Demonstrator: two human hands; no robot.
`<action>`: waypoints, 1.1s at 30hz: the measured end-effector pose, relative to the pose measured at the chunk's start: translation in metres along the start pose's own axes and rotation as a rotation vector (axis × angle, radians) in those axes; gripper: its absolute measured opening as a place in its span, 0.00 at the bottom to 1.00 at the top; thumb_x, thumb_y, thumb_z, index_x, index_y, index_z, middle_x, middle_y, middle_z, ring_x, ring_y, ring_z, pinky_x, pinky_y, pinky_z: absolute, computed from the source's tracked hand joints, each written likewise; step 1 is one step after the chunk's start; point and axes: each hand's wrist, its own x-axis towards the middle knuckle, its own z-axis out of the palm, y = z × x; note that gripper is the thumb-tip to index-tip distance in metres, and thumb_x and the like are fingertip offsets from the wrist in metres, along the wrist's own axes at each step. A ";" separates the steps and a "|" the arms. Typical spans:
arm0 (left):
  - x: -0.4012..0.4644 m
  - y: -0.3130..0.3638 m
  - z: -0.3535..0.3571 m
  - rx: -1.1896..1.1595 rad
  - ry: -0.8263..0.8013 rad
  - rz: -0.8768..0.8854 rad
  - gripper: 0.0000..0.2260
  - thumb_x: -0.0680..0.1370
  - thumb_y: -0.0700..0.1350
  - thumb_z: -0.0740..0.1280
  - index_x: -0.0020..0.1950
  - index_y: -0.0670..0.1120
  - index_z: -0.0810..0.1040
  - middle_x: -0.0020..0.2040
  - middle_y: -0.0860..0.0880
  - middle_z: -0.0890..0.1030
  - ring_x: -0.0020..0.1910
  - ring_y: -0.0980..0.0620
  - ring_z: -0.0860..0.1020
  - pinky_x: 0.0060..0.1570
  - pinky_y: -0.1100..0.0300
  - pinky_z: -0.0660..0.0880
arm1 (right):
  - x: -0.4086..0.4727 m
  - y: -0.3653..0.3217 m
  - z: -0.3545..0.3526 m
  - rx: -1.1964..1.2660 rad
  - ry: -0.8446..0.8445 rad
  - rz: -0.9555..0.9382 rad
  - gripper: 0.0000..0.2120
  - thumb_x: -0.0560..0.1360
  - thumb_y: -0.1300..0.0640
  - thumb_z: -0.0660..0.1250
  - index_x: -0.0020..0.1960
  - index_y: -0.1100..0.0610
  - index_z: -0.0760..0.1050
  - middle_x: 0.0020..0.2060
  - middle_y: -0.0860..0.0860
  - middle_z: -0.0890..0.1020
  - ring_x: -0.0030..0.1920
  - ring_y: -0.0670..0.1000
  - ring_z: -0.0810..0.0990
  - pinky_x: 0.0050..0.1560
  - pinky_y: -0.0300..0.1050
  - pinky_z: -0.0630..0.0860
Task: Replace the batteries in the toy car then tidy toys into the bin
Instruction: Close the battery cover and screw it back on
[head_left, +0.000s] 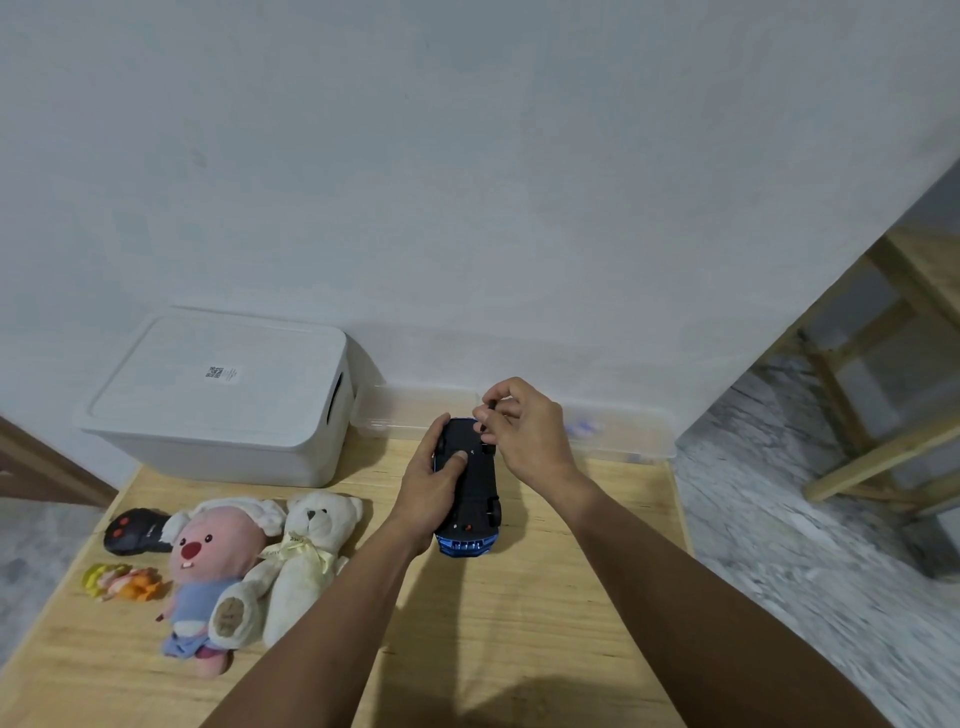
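A blue toy car (474, 499) lies upside down on the wooden table (545, 597), its black underside facing up. My left hand (436, 478) grips the car's left side, thumb pressed on the underside. My right hand (524, 426) hovers over the car's far end, fingers pinched on a thin dark tool, probably a small screwdriver (487, 415), with its tip at the underside. A white lidded bin (218, 400) stands at the back left, lid closed.
At the left lie a black remote (132, 530), a small yellow-orange toy (122, 582), a pink plush (213, 571) and a white teddy bear (306, 551). A clear shallow box (415, 410) runs along the wall. A wooden stool (883, 395) stands at the right on the floor.
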 end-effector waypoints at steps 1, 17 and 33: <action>0.000 0.000 0.000 0.001 0.002 0.003 0.24 0.81 0.39 0.63 0.74 0.58 0.65 0.58 0.45 0.80 0.46 0.47 0.82 0.40 0.55 0.80 | 0.000 0.000 0.000 -0.001 0.001 -0.002 0.03 0.75 0.62 0.69 0.45 0.56 0.76 0.37 0.51 0.82 0.40 0.53 0.85 0.45 0.54 0.83; 0.000 0.001 -0.001 0.006 -0.003 0.033 0.24 0.81 0.39 0.63 0.74 0.57 0.65 0.58 0.48 0.80 0.47 0.48 0.82 0.39 0.59 0.80 | 0.000 0.001 0.003 -0.001 0.005 -0.030 0.04 0.75 0.62 0.69 0.45 0.55 0.76 0.37 0.52 0.82 0.40 0.52 0.85 0.45 0.54 0.83; 0.000 0.002 -0.002 0.012 0.007 0.045 0.23 0.81 0.40 0.63 0.73 0.57 0.66 0.59 0.49 0.79 0.48 0.49 0.82 0.40 0.58 0.80 | -0.001 0.000 0.005 -0.018 0.007 -0.050 0.04 0.75 0.61 0.69 0.45 0.54 0.75 0.35 0.49 0.83 0.39 0.54 0.85 0.45 0.56 0.82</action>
